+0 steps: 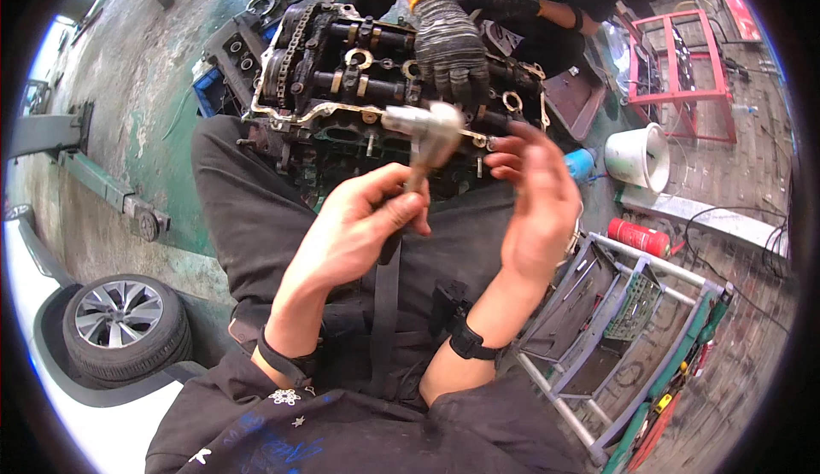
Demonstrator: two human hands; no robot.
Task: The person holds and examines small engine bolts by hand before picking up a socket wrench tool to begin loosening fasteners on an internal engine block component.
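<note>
My left hand (pixel 354 231) is closed around the handle of a ratchet wrench (pixel 437 137). The ratchet's metal head, with a socket fitted and pointing left, is raised in front of the engine and slightly blurred. To its right, my right hand (pixel 542 205) is lifted with fingers apart, holding nothing and not touching the tool. Beyond both hands stands an engine (pixel 333 85) with its top uncovered, showing camshafts and a timing chain (pixel 295 51) at its left end. A co-worker's hand in a grey striped glove (pixel 453 43) rests on the engine's top.
At the right are a metal tool cart (pixel 564 312), a red fire extinguisher (pixel 639 237), a white bucket (pixel 636 158) and a red frame (pixel 683 64). A wheel (pixel 120 316) lies at the lower left, below a lift arm (pixel 107 184). A second gloved hand (pixel 511 4) is at the back.
</note>
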